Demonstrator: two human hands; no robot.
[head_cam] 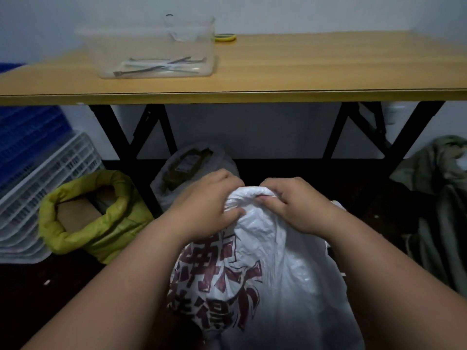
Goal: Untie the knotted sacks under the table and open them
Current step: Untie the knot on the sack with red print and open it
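Observation:
A white plastic sack (273,269) with dark red printed characters stands on the floor in front of me. Its bunched top (249,194) sits between my hands. My left hand (207,205) pinches the plastic on the left side of the bunch. On the right side, my right hand (290,205) grips the bunch with curled fingers. A yellow-green sack (101,223) stands at the left with its mouth rolled open, brown contents showing. Behind my hands a pale translucent sack (182,168) lies open with a dark packet inside.
A wooden table (278,79) on black legs (121,140) spans the view, carrying a clear plastic box (151,46) with utensils and a tape roll (225,37). Blue and white crates (38,173) stack at the left. Grey-green cloth (439,198) lies at the right. The floor is dark.

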